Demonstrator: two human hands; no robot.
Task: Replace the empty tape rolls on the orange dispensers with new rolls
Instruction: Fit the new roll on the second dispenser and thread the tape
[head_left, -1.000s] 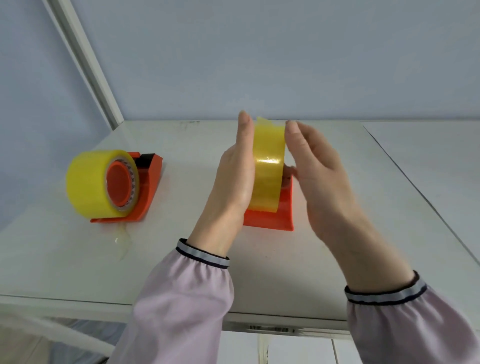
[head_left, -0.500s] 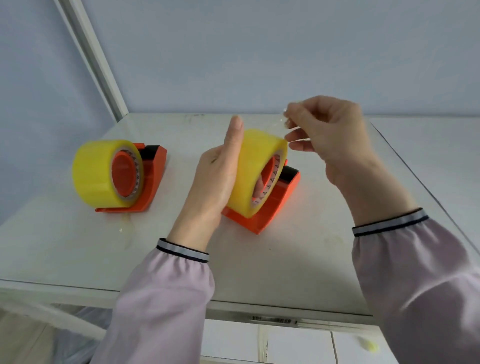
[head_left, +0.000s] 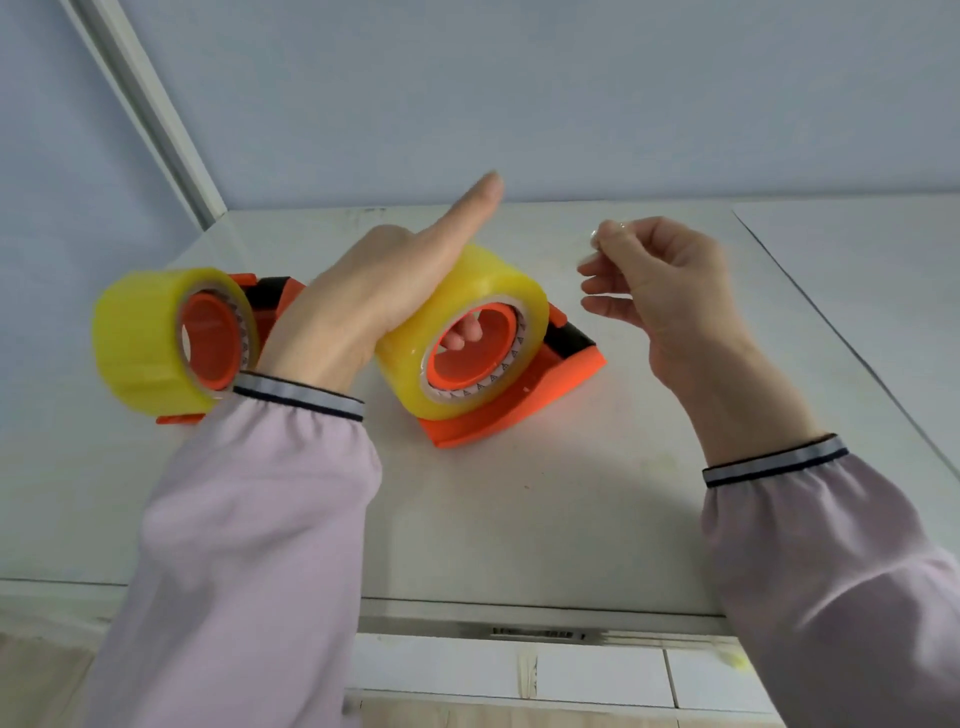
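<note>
Two orange dispensers stand on the white table (head_left: 519, 519). On the centre dispenser (head_left: 519, 410) sits a yellow tape roll (head_left: 467, 306). My left hand (head_left: 374, 301) grips that roll from its far left side, index finger stretched out and fingertips showing through the hub. My right hand (head_left: 660, 291) hovers to the right of the roll and pinches a clear strip of tape (head_left: 602, 234) between thumb and forefinger. The left dispenser (head_left: 270, 296) carries another yellow roll (head_left: 140, 338), partly hidden behind my left wrist.
A pale blue wall rises behind the table, with a white corner strip (head_left: 150, 109) at the left. The table's right edge (head_left: 852, 332) meets another white surface. Below the front edge (head_left: 519, 613) lie white floor tiles.
The centre dispenser and roll have turned so the hub faces me more. My left hand shifted over the roll's far side. My right hand pulled the tape strip out to the right.
</note>
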